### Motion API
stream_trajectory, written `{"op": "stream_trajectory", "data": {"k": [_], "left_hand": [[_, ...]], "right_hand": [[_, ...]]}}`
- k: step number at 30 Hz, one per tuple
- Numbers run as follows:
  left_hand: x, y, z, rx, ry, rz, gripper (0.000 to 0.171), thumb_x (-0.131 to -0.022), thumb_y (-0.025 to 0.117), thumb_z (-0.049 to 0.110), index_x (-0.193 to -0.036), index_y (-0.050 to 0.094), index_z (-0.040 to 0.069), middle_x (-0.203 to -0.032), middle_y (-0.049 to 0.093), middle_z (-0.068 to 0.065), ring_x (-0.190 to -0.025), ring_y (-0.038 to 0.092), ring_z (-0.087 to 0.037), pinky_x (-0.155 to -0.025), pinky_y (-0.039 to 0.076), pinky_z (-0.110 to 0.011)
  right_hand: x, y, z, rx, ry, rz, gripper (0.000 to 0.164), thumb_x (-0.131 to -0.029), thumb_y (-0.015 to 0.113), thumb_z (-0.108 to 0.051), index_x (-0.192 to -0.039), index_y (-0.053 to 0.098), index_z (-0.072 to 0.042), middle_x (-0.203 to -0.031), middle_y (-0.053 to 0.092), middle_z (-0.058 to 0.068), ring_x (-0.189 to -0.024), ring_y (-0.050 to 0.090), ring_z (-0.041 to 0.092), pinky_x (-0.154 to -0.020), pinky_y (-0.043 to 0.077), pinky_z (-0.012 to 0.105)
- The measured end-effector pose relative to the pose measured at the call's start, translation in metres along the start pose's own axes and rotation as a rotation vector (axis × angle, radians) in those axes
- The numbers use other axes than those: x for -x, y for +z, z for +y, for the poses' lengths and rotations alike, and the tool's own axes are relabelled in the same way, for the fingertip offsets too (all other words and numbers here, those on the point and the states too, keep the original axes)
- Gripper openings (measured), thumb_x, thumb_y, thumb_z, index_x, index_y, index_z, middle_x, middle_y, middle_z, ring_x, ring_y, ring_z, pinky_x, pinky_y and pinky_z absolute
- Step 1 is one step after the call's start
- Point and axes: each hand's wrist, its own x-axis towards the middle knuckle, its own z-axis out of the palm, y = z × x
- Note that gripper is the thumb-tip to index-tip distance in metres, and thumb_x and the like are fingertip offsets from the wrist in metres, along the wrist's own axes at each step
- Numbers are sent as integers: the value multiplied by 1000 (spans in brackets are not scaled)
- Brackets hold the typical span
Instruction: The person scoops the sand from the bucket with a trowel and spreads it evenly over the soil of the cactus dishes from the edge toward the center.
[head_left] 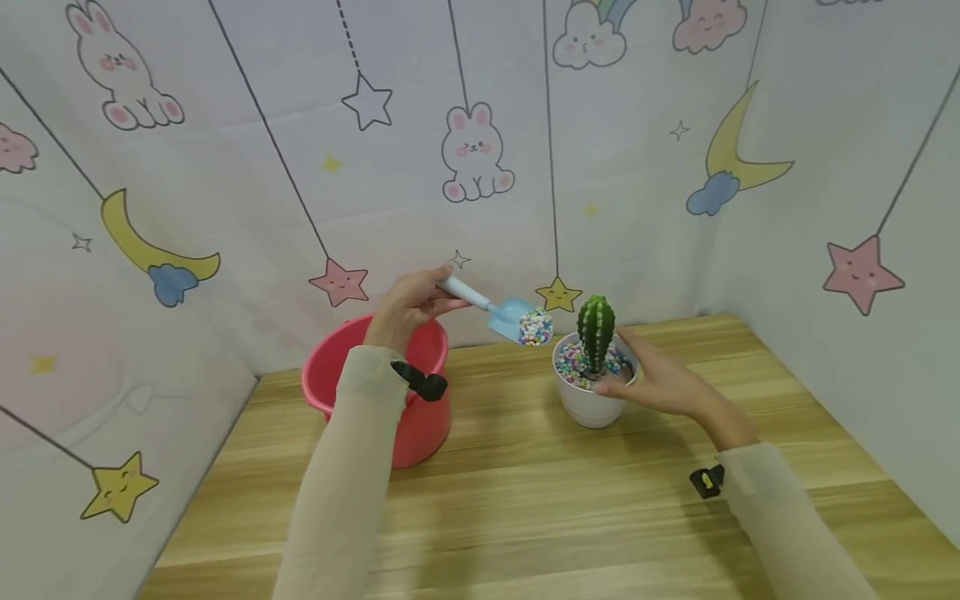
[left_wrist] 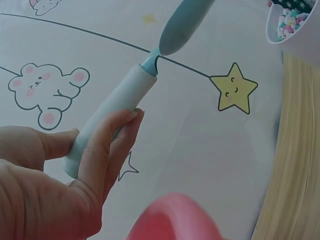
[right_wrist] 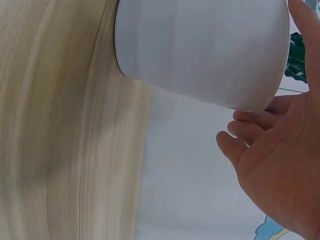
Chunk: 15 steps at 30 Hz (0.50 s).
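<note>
My left hand (head_left: 412, 302) grips the pale handle of a small light-blue shovel (head_left: 504, 318), thumb on one side and fingers on the other. Small multicoloured beads (head_left: 536, 327) lie at the front of its blade, which is raised just left of the flower pot (head_left: 591, 407). In the left wrist view the blade shows from its back, so its load is hidden. A green cactus (head_left: 596, 332) stands upright in the white pot, with coloured beads around its base. My right hand (head_left: 666, 379) holds the pot's right side near the rim, thumb in front and fingers behind.
A red bucket (head_left: 423, 429) stands on the wooden table (head_left: 517, 517) below my left forearm; its inside is partly hidden. A pale curtain (head_left: 405, 208) printed with rabbits, stars and moons hangs close behind the table and along both sides.
</note>
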Motion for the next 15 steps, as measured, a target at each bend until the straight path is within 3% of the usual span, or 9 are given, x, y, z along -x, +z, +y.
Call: {"op": "stream_trajectory", "data": {"k": [5, 11, 15], "left_hand": [[-5, 7, -3, -10, -5, -16, 31, -107, 62, 27, -125, 61, 2, -89, 75, -11, -72, 80, -21, -77, 67, -32], [-10, 16, -7, -27, -12, -24, 44, -108, 61, 26, -141, 55, -2, -88, 73, -12, -69, 80, -20, -74, 68, -31], [-15, 23, -10, -36, -13, -28, 43, -108, 60, 24, -140, 55, -3, -86, 73, -14, -68, 79, -21, -75, 68, -31]], "right_hand": [[0, -1, -1, 3, 8, -17, 120, -90, 73, -65, -167, 9, 2, -173, 17, 29, -157, 25, 52, -127, 29, 70], [-3, 0, 3, 4, -9, -18, 120, -91, 73, -64, -166, 8, 3, -173, 15, 29, -158, 24, 52, -129, 27, 68], [-3, 0, 4, 2, -37, -11, 115, -92, 73, -62, -166, 12, 2, -172, 20, 30, -157, 27, 52, -128, 28, 69]]}}
